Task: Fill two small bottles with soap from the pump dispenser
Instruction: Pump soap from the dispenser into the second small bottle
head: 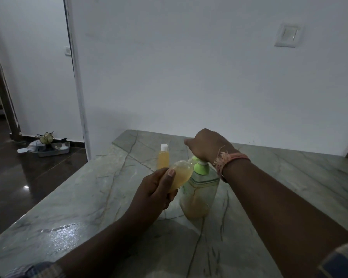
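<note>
soap dispenser [197, 194] stands mid-counter [88, 197], right hand [204, 146] pressing its green pump, fingers curled over it. left hand [156, 190] grips a tilted small bottle [180, 174] at the nozzle; light, likely slippery, best held round its body. capped bottle [163, 158] stands farther back. nozzle and bottle mouth are hidden.

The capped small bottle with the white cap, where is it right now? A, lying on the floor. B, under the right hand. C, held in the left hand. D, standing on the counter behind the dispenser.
D: the capped small bottle stands upright on the counter, beyond the pump dispenser, untouched by either hand.
</note>
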`<state>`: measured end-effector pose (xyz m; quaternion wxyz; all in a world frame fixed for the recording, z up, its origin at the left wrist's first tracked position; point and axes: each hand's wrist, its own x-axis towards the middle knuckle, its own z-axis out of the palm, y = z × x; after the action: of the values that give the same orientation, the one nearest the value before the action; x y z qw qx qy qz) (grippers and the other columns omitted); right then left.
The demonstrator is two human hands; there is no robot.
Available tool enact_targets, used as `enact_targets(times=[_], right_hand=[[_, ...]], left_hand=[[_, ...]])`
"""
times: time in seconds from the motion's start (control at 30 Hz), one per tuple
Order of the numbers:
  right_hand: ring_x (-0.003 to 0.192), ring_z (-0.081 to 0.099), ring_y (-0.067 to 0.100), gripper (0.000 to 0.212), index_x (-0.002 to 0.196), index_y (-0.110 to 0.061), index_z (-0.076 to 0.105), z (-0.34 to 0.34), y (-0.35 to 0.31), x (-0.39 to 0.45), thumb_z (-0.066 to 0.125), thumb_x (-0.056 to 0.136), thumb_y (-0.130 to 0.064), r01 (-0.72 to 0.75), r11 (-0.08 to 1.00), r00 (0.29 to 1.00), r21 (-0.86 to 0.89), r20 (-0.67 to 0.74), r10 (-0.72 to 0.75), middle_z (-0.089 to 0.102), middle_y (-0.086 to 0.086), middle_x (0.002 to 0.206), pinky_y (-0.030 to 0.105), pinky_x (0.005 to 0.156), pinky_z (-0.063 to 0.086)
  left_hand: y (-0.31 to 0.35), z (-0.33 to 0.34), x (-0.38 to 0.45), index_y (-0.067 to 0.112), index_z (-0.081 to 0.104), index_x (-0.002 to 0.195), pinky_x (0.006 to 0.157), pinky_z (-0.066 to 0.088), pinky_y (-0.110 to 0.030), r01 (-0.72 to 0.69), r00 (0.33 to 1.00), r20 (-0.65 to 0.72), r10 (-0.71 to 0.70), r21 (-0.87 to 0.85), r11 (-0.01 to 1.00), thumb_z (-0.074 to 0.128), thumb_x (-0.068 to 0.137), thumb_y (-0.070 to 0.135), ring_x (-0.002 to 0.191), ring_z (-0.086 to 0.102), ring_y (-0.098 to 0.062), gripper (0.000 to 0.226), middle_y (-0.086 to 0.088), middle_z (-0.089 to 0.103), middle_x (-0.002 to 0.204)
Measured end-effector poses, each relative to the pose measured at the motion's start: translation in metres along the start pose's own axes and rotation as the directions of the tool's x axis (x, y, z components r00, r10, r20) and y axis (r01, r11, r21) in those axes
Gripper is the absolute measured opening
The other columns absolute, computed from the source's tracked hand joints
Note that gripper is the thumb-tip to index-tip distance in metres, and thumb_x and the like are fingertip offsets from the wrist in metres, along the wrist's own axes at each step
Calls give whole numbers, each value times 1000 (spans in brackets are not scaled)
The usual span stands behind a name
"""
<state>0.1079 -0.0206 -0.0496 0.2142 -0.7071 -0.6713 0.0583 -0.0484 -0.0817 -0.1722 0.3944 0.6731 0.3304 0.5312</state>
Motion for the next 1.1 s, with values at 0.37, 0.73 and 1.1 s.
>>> enact_targets(times=[0.37,0.73,1.1], right_hand=[[67,58,24,37,61,-13,53,4,2,2,51,89,-37,23,999,999,21,-23,-23,59,5,68,27,56,40],[68,54,22,41,63,-18,48,-5,-4,-5,44,91,-48,46,991,990,-127,-127,-62,51,-1,66,29,63,40],[69,55,21,38,65,-17,52,-4,-4,-3,47,91,-44,17,997,1000,-71,12,-17,54,0,69,30,67,44]], left_hand=[[-1,0,0,14,62,99,46,39,-23,-3,1000,-3,3,-6,1000,43,94,46,50,48,-12,38,-2,56,62],[0,-1,-2,23,64,91,47,41,-25,-18,1000,-1,18,-4,1000,43,98,44,51,49,-12,30,-3,58,63],[3,0,-2,24,64,90,46,40,-23,-13,1000,8,13,1,1000,43,97,45,51,48,-11,30,-3,57,63]])
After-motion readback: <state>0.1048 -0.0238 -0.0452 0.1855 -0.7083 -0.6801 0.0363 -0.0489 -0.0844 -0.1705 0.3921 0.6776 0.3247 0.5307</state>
